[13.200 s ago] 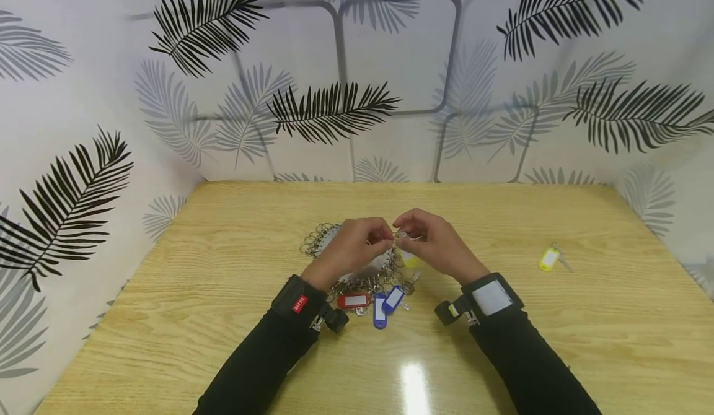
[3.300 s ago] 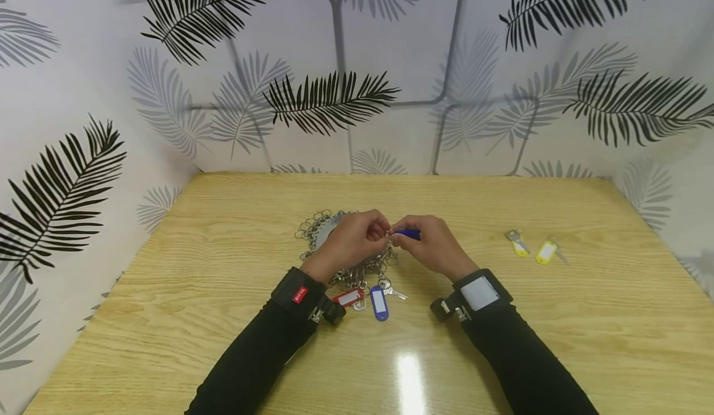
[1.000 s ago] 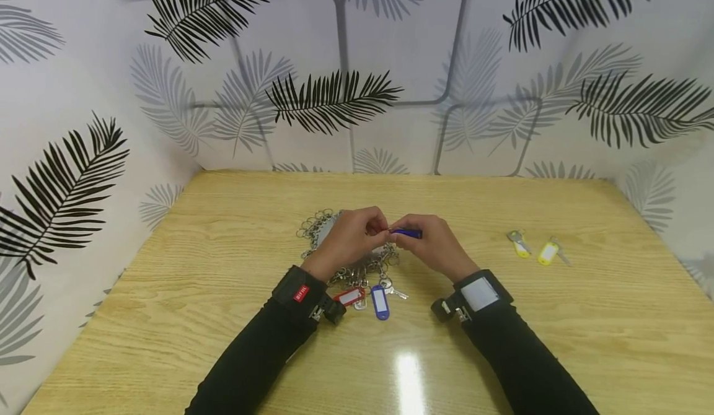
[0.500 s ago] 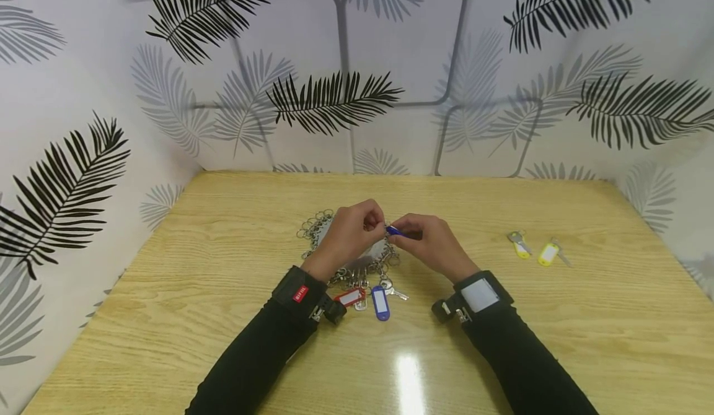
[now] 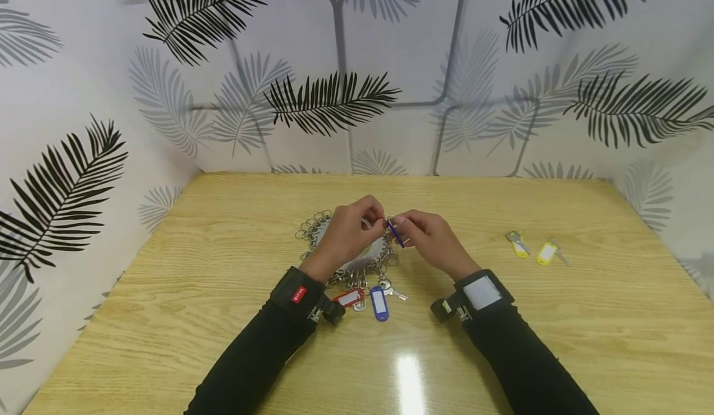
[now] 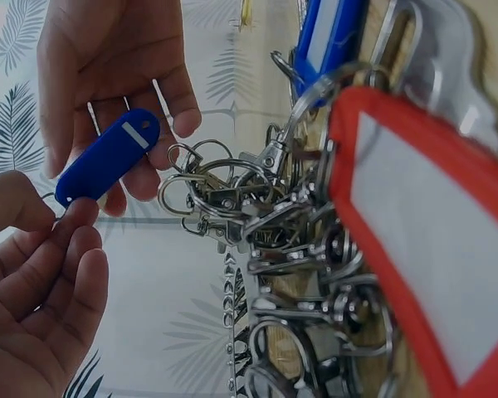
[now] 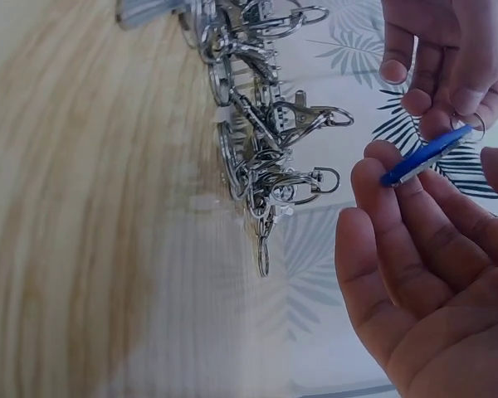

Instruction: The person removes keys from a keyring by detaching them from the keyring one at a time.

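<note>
By its small ring, a blue key tag (image 6: 108, 159) is pinched between the thumb and fingers of my left hand (image 5: 347, 236). Next to it, my right hand (image 5: 437, 244) has its fingers loosely extended. In the right wrist view the fingertips (image 7: 383, 157) lie against or just behind the tag's free end; firm contact is hard to tell. Below the hands is a round grey disc (image 5: 368, 259), edged with many metal clasps and rings (image 7: 257, 157). A red key tag (image 5: 350, 298) and another blue key tag (image 5: 380, 303) lie at its near edge.
A silver key (image 5: 397, 293) lies beside the lower blue tag. On the right of the wooden table (image 5: 558, 328) are two yellow key tags, one tag (image 5: 546, 253) and another tag (image 5: 520, 249), each with a key. A leaf-patterned wall (image 5: 390, 142) stands behind.
Over the last second the blue tag has turned from lying flat in the right fingers to hanging from the left hand. The right fingers have loosened. Earlier, a second yellow tag arrived at the right.
</note>
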`<control>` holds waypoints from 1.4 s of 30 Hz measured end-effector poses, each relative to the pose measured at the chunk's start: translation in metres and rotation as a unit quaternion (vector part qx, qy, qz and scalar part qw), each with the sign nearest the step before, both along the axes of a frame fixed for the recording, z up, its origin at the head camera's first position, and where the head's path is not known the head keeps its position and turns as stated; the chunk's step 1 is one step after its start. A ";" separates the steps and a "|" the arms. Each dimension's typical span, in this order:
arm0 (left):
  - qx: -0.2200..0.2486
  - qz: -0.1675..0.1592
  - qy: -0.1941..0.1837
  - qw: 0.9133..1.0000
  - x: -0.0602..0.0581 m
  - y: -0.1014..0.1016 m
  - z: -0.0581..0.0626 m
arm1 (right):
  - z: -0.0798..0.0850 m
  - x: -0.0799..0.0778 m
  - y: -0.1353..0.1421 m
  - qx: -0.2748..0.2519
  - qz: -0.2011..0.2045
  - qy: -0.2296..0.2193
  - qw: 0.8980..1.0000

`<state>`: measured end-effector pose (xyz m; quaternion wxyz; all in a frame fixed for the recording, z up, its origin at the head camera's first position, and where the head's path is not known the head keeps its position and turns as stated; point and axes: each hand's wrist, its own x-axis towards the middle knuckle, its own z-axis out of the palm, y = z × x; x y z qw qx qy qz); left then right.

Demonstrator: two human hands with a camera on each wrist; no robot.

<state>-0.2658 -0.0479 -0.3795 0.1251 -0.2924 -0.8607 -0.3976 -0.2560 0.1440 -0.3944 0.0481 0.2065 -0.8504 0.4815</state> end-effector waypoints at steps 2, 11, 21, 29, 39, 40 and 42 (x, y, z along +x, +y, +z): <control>0.003 0.001 0.003 1.000 0.000 0.000 0.000 | 0.000 0.000 0.000 -0.007 0.001 -0.005 1.000; 0.018 0.004 -0.008 1.000 0.001 0.001 0.000 | -0.004 -0.001 0.002 -0.025 0.018 -0.040 0.999; 0.044 0.005 -0.026 0.999 0.002 0.001 0.001 | -0.004 0.001 -0.001 -0.021 0.024 -0.044 0.999; 0.038 0.012 -0.019 0.999 0.002 0.003 0.001 | -0.002 0.002 -0.001 -0.027 0.006 -0.042 0.999; 0.024 0.000 -0.037 0.999 0.001 0.001 -0.003 | 0.012 -0.007 0.033 0.083 -0.078 -0.004 0.994; 0.020 -0.002 -0.040 0.999 0.001 0.001 -0.003 | 0.015 -0.008 0.045 0.105 -0.098 -0.004 0.990; 0.015 -0.006 -0.044 0.999 0.001 0.001 -0.003 | 0.020 -0.009 0.073 0.148 -0.135 -0.020 0.979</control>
